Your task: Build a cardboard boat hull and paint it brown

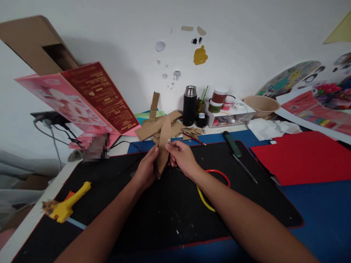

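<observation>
A pointed, leaf-shaped piece of cardboard (165, 137) stands tilted upright between my two hands above the black mat (153, 215). My left hand (146, 164) grips its lower left side, thumb on the near face. On its right edge, my right hand (181, 155) has thumb and finger pinched; the other fingers curl behind, partly hidden. Under my right forearm lies a red and yellow ring (203, 197). Left of my arms rests a yellow hot glue gun (65, 206). To the right are a green utility knife (231, 143) and a dark pen (245, 168).
Cardboard scraps (146, 129) are piled behind my hands, near a black thermos (189, 107). Paint jars (219, 96) stand on a white box (233, 119). Red paper (307, 157) covers the right side. A pink box (82, 98) leans at the left.
</observation>
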A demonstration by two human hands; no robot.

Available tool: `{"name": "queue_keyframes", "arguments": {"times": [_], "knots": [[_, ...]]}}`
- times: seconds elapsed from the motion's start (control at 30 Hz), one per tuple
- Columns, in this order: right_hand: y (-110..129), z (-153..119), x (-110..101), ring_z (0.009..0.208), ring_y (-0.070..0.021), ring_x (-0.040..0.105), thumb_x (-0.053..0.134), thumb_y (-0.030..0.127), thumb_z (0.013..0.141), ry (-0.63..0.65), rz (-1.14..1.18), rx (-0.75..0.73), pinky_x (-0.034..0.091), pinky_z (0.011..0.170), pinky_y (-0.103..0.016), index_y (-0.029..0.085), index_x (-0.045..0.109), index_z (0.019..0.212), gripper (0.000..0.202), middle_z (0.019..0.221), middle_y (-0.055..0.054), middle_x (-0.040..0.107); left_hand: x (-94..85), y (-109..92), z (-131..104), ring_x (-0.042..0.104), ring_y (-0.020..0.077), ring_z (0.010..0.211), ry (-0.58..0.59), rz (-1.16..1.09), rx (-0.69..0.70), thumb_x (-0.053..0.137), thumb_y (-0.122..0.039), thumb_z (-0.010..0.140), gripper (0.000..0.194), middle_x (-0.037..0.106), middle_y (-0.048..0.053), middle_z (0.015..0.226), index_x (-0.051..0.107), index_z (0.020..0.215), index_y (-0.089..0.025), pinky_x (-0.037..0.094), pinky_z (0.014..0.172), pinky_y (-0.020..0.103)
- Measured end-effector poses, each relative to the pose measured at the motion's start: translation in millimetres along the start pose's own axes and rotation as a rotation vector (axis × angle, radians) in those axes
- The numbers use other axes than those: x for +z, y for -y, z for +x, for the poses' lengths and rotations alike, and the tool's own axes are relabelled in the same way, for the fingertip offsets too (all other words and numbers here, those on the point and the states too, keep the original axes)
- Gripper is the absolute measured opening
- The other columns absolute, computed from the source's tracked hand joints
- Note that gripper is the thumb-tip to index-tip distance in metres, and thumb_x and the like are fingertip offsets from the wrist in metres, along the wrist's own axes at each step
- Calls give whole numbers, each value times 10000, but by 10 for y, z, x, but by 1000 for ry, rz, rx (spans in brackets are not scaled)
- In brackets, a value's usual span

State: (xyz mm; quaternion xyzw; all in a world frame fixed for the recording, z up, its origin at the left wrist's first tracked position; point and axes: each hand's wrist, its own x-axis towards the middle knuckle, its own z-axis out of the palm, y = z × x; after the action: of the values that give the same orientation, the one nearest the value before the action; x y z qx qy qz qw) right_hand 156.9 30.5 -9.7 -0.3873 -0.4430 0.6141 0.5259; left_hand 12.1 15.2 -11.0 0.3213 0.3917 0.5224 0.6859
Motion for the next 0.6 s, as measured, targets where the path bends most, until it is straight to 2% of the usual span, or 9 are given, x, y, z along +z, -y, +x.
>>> {"name": "queue_keyframes", "arguments": {"times": [0.2,0.43,0.6], "knots": [[-11,0,-11,340,-99,477,712,607,861,30,-127,-2,298,346,-196,222,577,865,408,444,108,505,-33,11,5,748,270,954,-52,28,31,869,-415,809,498,786,85,1099,699,1232,-216,589,712,325],[-47,-11,21,338,-87,476,670,513,902,59,-178,-43,301,340,-190,232,555,862,307,511,107,530,18,-19,-26,713,179,739,66,75,101,871,-341,816,511,766,76,1054,668,1262,-195,547,630,271],[-50,-7,18,342,-85,471,681,503,901,55,-185,-55,313,342,-192,231,559,859,301,527,106,539,10,-19,-21,673,146,671,65,114,118,881,-336,803,477,750,51,979,679,1210,-190,541,613,260]]}}
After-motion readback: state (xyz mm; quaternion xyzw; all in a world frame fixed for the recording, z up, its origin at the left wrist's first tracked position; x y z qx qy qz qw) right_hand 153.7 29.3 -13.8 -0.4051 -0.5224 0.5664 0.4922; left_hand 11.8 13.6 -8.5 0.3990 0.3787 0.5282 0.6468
